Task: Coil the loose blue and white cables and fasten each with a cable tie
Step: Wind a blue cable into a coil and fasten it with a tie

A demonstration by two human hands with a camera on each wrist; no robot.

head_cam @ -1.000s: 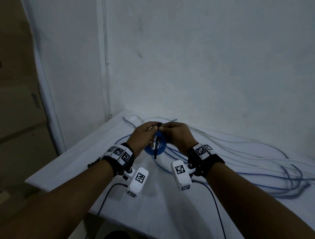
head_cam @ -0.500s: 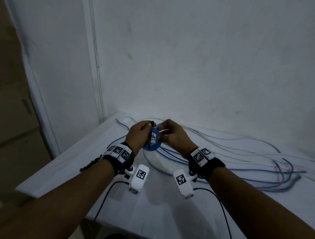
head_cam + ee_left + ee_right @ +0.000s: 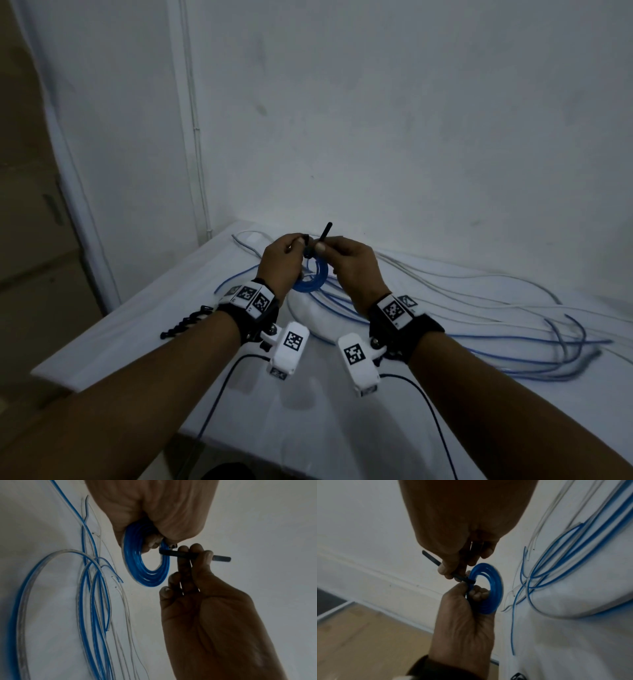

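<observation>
My left hand [image 3: 281, 262] grips the blue coil [image 3: 313, 279]. My right hand [image 3: 352, 265] pinches the black cable tie [image 3: 324, 233], its tail pointing to 1 o'clock.

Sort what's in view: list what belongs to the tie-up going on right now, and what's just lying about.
In the job:
- blue coil, held by the left hand
- black cable tie, pinched by the right hand

Lying about:
- loose blue cables on the table
- loose white cables
- black coiled cord
</observation>
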